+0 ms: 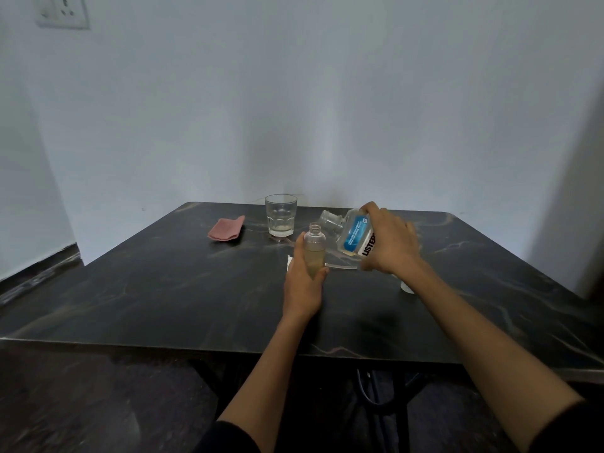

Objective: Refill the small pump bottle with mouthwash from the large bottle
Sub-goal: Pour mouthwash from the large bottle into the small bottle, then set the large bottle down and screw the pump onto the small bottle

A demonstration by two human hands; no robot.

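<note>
The small clear bottle [314,246] stands upright on the dark marble table [163,289] with its neck uncapped and pale liquid in its lower half. My left hand [302,286] grips its lower body. My right hand [390,243] holds the large clear mouthwash bottle [353,235] with a blue and white label, tipped over to the left. Its open neck [328,219] points toward the small bottle, a little above and to the right of the small bottle's mouth. A thin clear pump tube [341,266] lies on the table between my hands.
A drinking glass [280,214] with a little pale liquid stands behind the bottles. A folded pink cloth [226,228] lies to its left. Something white [289,262] peeks from behind my left hand, and a small white cap [407,287] sits under my right wrist.
</note>
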